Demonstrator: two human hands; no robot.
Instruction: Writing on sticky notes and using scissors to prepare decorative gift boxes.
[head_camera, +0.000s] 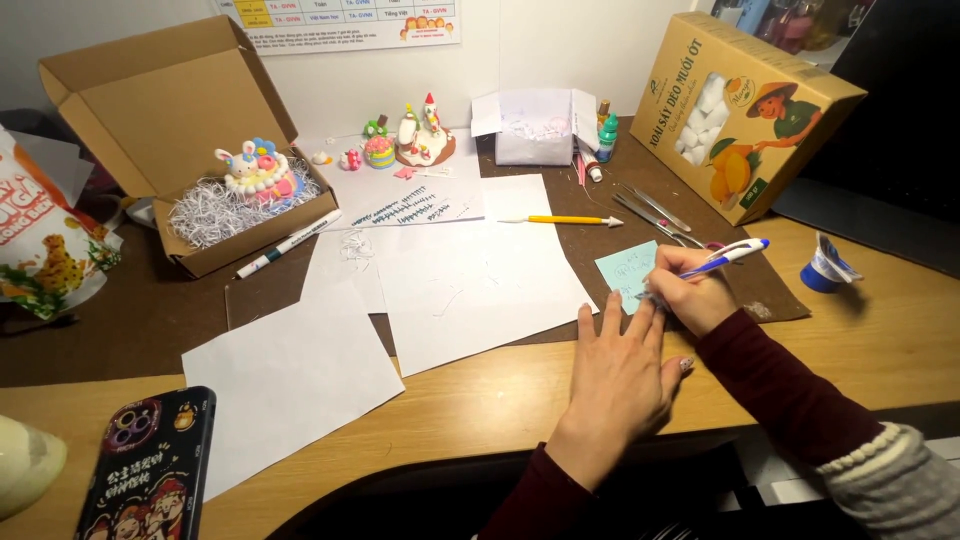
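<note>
- Left hand (617, 372): flat, palm down, fingers spread and pointing away from the body, near the desk's front edge.
- Right hand (693, 290): curled in a writing grip, just beyond the left fingertips, touching them.
- Both forearms come in from the front edge, dark red sleeves; the right has a pale knitted cuff.
</note>
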